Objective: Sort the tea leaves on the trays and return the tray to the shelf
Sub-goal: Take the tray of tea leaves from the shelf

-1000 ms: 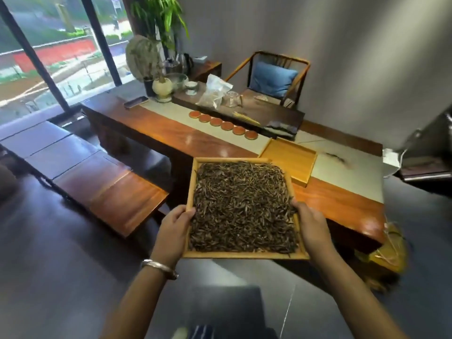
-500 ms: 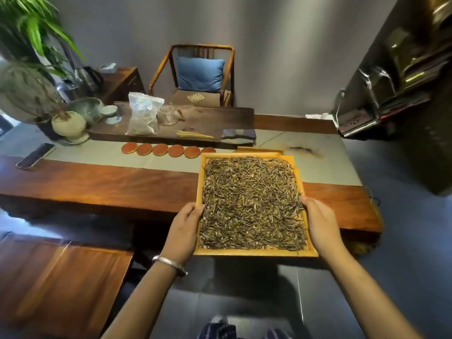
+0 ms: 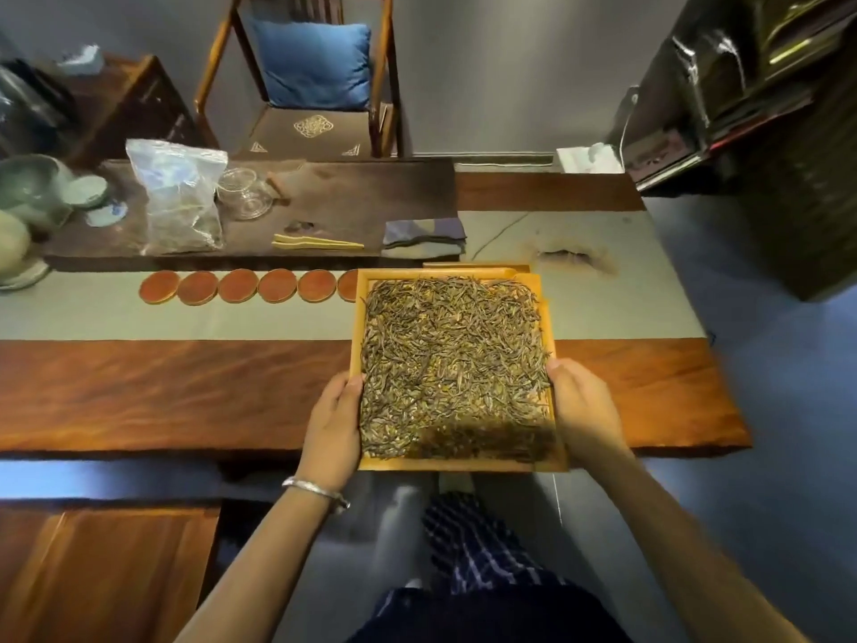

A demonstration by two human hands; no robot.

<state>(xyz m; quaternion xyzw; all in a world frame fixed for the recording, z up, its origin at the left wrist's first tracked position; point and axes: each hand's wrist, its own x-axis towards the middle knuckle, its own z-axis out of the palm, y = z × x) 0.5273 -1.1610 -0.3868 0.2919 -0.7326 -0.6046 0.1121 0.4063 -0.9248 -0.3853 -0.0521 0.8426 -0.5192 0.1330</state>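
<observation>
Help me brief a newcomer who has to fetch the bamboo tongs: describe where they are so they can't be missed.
Start at the wooden chair with the blue cushion; in front of it a dark board lies on the long table. Near the board's front edge, between the plastic bag and the folded cloth, lie the tongs. They are the only thin, pale yellow strips there.

tea tray [image 3: 457, 465] between both hands

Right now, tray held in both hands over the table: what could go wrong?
1. The tea leaves lie loose, up to the tray rim; a tilt could spill them.
2. Left hand and right hand grip only the near corners, so the far end may dip.
3. A second tray lies underneath; setting down could catch it.
</observation>
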